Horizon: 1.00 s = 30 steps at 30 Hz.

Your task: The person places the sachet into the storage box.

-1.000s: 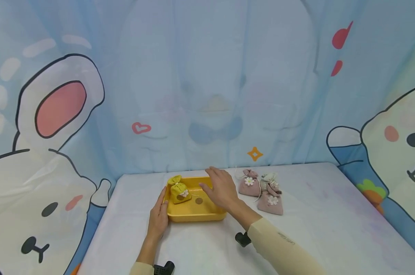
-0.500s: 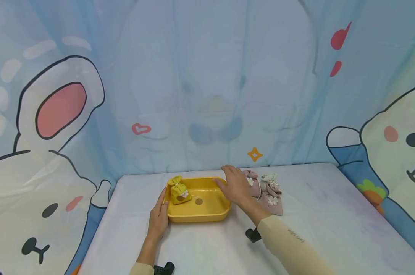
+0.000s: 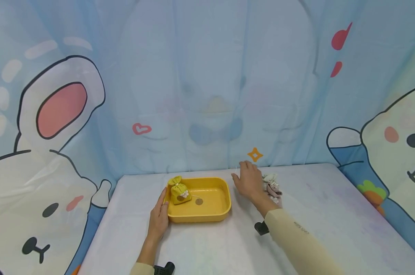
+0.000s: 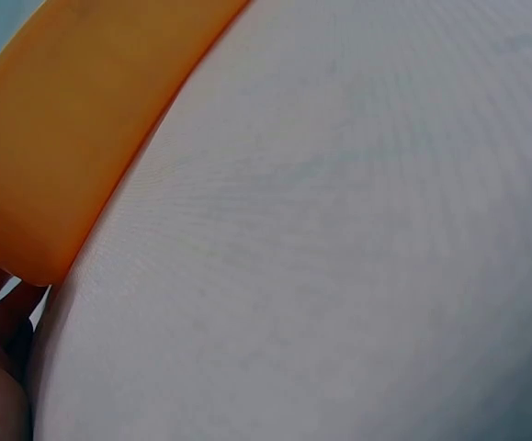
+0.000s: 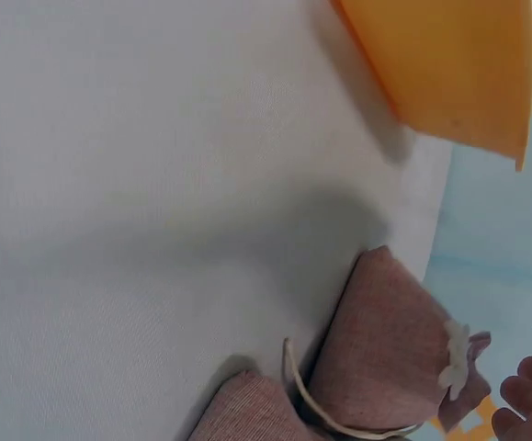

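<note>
In the head view, my left hand (image 3: 158, 220) rests along the left side of a yellow plastic tray (image 3: 207, 218), fingers straight against the outer wall. A small yellow drawstring pouch (image 3: 180, 194) with a flower stands inside at the left. My right hand (image 3: 251, 183) is right of the tray, above the pouches, holding nothing, with the thumb spread away. The right wrist view shows its fingers (image 5: 528, 390) beside the tied top of a pink pouch (image 5: 380, 344) with a white flower. In the head view that pouch is hidden by the hand.
Another pink pouch (image 5: 247, 413) lies close by, its gathered neck (image 3: 273, 188) showing past my right hand. A pale pouch top (image 3: 270, 178) is behind it. A flat brown disc (image 3: 199, 201) shows on the tray floor. A printed curtain (image 3: 207, 84) hangs behind the white-covered table (image 3: 200, 248).
My right hand has moved right, from above the tray to over the pouches, uncovering the tray's right end and covering the nearer pink pouch. My left hand has stayed at the tray.
</note>
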Each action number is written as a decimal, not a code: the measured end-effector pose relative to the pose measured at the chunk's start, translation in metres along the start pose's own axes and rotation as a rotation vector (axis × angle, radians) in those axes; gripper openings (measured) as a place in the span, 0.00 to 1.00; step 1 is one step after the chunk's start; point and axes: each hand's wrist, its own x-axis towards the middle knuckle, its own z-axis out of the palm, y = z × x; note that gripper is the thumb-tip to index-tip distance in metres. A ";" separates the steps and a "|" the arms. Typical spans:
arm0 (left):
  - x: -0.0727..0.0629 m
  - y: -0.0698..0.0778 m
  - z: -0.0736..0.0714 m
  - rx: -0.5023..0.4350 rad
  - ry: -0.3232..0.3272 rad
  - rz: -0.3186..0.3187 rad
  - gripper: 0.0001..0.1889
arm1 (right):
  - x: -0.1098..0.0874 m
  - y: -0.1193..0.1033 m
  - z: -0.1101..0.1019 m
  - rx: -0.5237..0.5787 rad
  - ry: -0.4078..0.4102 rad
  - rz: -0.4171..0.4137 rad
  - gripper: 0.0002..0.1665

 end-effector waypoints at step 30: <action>0.000 0.001 -0.001 0.008 0.006 0.010 0.28 | 0.004 0.012 -0.002 -0.036 -0.282 0.166 0.42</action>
